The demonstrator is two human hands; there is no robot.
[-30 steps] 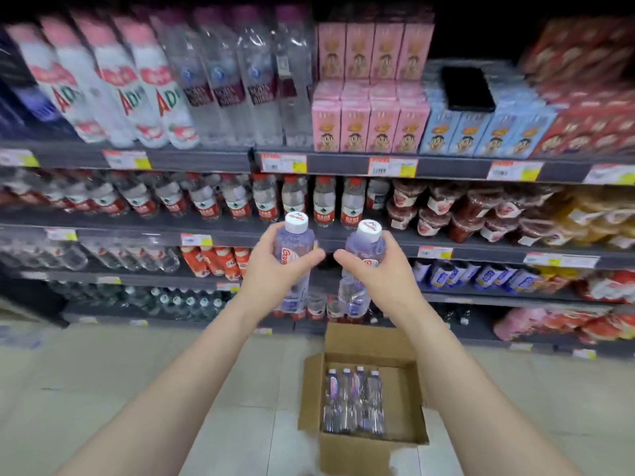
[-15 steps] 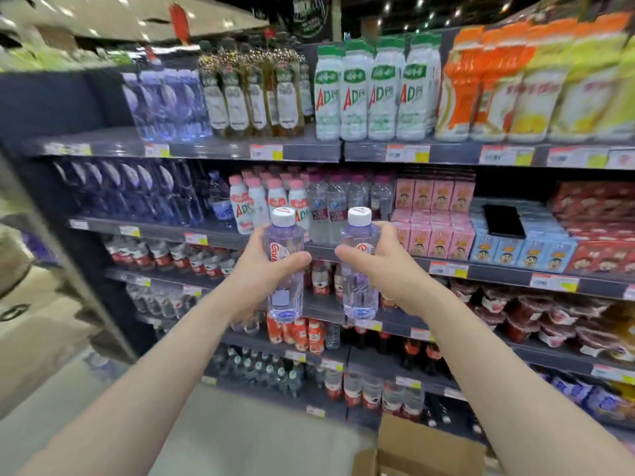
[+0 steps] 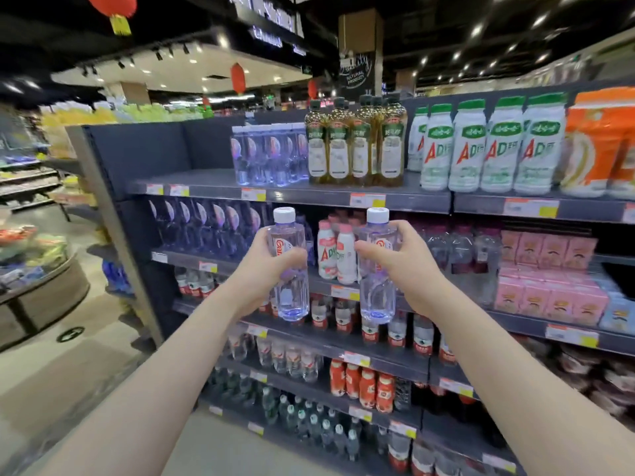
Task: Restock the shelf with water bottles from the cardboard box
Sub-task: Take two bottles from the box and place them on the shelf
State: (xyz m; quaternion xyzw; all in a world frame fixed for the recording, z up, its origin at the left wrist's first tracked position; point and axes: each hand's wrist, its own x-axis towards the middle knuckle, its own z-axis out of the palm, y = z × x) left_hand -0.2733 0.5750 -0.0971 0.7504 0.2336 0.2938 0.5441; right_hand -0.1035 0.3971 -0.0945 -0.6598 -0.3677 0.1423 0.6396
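Top shelf: clear water bottles, dark-green bottles, white AD bottles.

You have one view only, from the wide-angle camera on your head. It faces forward, about level, toward the drinks shelf, and it sees this shelf from a slant. Your two forearms enter from the bottom corners. Near the middle, close to the lens, the left hand grips a water bottle and the right hand grips a second bottle. The view also takes in the ceiling above and the floor at lower left.
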